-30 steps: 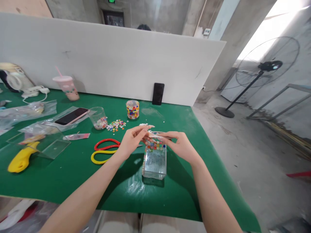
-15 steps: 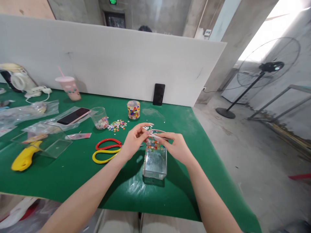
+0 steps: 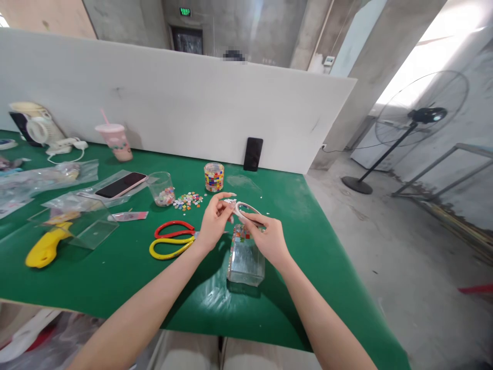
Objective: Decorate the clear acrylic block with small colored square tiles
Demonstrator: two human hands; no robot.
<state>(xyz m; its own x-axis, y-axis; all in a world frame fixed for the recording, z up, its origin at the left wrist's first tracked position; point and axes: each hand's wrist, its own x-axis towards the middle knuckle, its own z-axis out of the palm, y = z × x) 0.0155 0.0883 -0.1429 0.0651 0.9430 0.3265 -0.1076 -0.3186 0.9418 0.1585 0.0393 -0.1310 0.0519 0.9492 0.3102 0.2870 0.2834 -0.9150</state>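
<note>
Evidently both hands' fingers (image 3: 225, 205) pinch a clear, tile-rimmed glass vase (image 3: 245, 257).

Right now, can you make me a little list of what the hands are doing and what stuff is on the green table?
left hand: fingertips pinching something small, too small to tell
right hand: meets the left above the clear box
clear box: upright on the green table, coloured tiles stuck near its top
scissors: red and yellow handles, lying left of the box
loose tiles: small pile behind the hands
tiled cup: beyond the pile
</note>
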